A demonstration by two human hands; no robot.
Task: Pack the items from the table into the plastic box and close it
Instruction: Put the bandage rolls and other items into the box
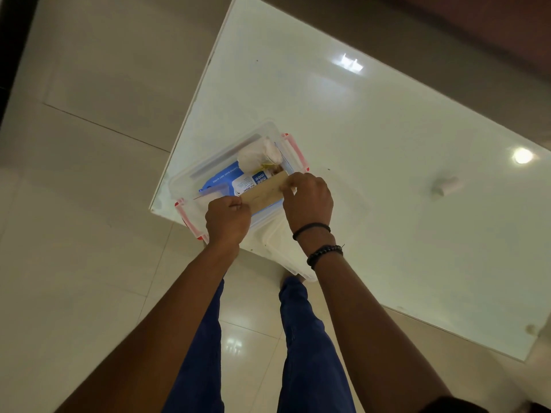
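Observation:
A clear plastic box [190, 177] with pink latches stands at the near left corner of the white table [357, 144]. Inside lie a blue and white wet wipes pack [238, 180] and a white bundle [259, 153]. I hold a flat tan card-like piece [264, 193] over the box. My left hand [228, 219] pinches its left end and my right hand [307, 201] pinches its right end. The box's clear lid [283, 248] lies beside the box at the table edge, partly hidden by my right wrist.
A small white object [445, 186] rests on the table to the right. The table's left and near edges drop to a glossy tiled floor [89, 204]. My legs in blue trousers [307, 338] stand below the table edge.

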